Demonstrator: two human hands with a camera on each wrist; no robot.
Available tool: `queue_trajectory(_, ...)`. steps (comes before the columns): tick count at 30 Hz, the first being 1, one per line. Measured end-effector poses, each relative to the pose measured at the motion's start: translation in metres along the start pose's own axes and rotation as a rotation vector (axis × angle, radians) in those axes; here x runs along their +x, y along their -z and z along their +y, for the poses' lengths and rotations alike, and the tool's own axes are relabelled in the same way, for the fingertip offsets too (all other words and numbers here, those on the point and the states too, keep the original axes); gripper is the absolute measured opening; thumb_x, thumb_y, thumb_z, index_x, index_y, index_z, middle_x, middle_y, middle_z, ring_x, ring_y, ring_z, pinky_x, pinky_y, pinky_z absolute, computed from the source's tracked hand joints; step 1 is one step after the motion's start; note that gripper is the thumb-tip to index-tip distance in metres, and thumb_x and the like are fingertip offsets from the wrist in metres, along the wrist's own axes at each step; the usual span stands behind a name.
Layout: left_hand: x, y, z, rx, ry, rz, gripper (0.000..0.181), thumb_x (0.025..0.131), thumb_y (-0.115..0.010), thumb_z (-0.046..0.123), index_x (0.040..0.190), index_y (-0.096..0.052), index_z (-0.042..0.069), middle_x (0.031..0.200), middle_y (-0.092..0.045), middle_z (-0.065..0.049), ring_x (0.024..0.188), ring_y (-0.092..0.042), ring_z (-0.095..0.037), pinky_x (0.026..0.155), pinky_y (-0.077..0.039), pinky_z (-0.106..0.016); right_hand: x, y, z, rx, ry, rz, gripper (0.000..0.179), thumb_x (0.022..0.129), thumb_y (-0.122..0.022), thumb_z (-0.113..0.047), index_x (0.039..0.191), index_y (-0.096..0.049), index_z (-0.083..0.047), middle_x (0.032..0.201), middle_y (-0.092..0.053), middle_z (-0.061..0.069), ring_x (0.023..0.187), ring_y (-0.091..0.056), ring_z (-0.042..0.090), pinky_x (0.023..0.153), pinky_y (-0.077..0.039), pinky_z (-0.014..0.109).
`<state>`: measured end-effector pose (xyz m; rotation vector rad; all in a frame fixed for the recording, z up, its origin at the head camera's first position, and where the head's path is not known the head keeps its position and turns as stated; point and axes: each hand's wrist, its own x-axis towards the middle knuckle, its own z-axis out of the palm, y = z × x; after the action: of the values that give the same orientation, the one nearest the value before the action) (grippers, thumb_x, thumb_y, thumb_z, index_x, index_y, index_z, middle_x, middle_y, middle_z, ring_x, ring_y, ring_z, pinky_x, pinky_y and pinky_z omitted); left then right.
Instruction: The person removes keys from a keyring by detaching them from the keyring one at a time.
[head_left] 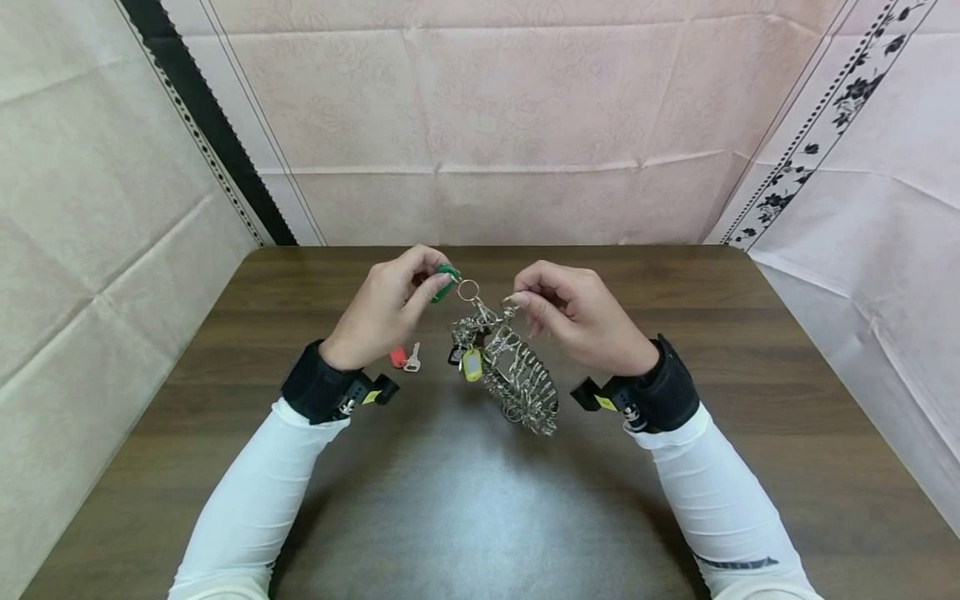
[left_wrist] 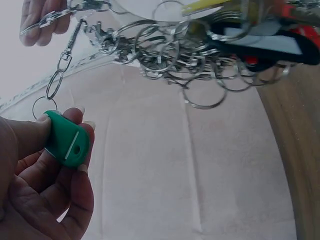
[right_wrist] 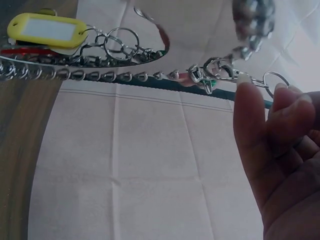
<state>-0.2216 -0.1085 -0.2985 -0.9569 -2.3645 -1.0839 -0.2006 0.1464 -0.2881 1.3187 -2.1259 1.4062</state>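
L hand [head_left: 390, 304] pinches green tag [left_wrist: 69, 140]. R hand [head_left: 577, 312] pinches prob. a ring [right_wrist: 276, 72], hard to see. Shiny chain bunch [head_left: 521, 379] w/ yellow tag [head_left: 472, 365] hangs btwn hands. Red tag [head_left: 397, 357] + key [head_left: 412, 360] lie by L hand.

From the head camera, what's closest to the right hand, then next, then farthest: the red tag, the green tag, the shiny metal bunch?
1. Shiny metal bunch: nearest, its top at the right hand.
2. Green tag: to the left, pinched by the left hand.
3. Red tag: farthest left, on the table beside a silver key.
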Motion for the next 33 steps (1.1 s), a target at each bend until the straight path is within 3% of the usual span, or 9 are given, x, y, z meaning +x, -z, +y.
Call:
queue_trajectory(12,-0.001,0.003,0.009,-0.028,-0.099,0.063,0.016,0.097,-0.053,0.018,0.105,-0.057,0.005,0.084,-0.058,-0.004,0.070,-0.045,-0.011,0.060,-0.037,-0.027,0.001,-0.006,-0.001,0.012,-0.020,-0.046,0.004,0.093,-0.056,-0.004,0.091,-0.059,-0.003,0.073,-0.055,0.001,0.058,-0.054,0.015,0.053,-0.049,0.028)
queue_trajectory(20,-0.002,0.002,0.016,-0.046,-0.139,0.089,0.015,0.097,-0.053,0.016,0.104,-0.057,0.004,0.086,-0.060,-0.002,0.068,-0.045,-0.010,0.060,-0.038,-0.027,0.001,-0.009,-0.001,0.002,-0.026,-0.143,0.008,0.095,-0.056,-0.012,0.094,-0.061,-0.005,0.068,-0.053,0.002,0.059,-0.050,0.008,0.052,-0.044,0.025)
queue_trajectory(25,-0.003,0.000,0.016,-0.032,-0.150,0.105,0.014,0.097,-0.053,0.015,0.104,-0.058,0.005,0.088,-0.060,-0.002,0.066,-0.043,-0.012,0.058,-0.037,-0.027,0.000,-0.014,0.000,-0.012,-0.022,-0.193,0.005,0.095,-0.058,-0.013,0.091,-0.059,-0.011,0.070,-0.048,-0.003,0.060,-0.044,0.008,0.052,-0.038,0.027)
queue_trajectory(33,-0.003,-0.003,0.019,-0.009,-0.203,0.137,0.014,0.095,-0.055,0.012,0.104,-0.059,0.003,0.090,-0.060,-0.003,0.074,-0.048,-0.009,0.066,-0.041,-0.028,0.000,-0.024,0.000,0.033,-0.029,-0.272,0.010,0.095,-0.059,-0.016,0.090,-0.062,-0.008,0.072,-0.052,-0.003,0.063,-0.045,0.008,0.055,-0.039,0.027)
